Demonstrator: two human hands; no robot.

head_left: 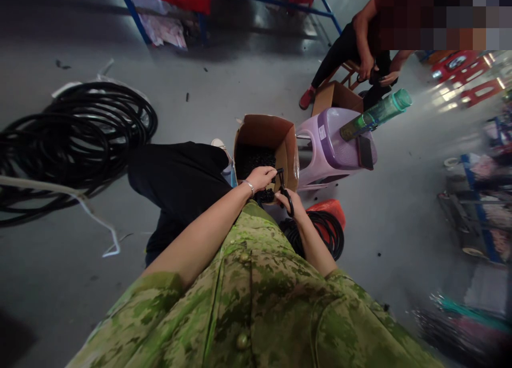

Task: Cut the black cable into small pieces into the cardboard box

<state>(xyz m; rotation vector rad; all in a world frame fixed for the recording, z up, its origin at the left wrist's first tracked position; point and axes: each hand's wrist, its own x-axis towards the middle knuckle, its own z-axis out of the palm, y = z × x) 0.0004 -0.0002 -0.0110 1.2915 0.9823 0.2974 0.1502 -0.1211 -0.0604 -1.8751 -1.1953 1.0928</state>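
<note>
My left hand [261, 178] is closed with its fingers pinched on a black tube piece [279, 171], whose short end sticks out to the right. In my right hand [294, 204] is a pair of black-handled scissors [286, 198], fingers wrapped round its loops. The scissors' blades point up and meet or nearly meet the tube; I cannot tell whether they touch it. Both hands are over the near edge of an open cardboard box [267, 127]. Many small black pieces [253, 158] lie in the box. A bracelet is on my left wrist.
Large black tube coils [100, 112] lie on the floor at left. Another coil [334, 234] rests on a red bag [333, 210] by my right arm. A purple stool [320, 157] bears a green bottle [380, 113] and a phone [364, 153]. A co-worker [362, 53] sits beyond it.
</note>
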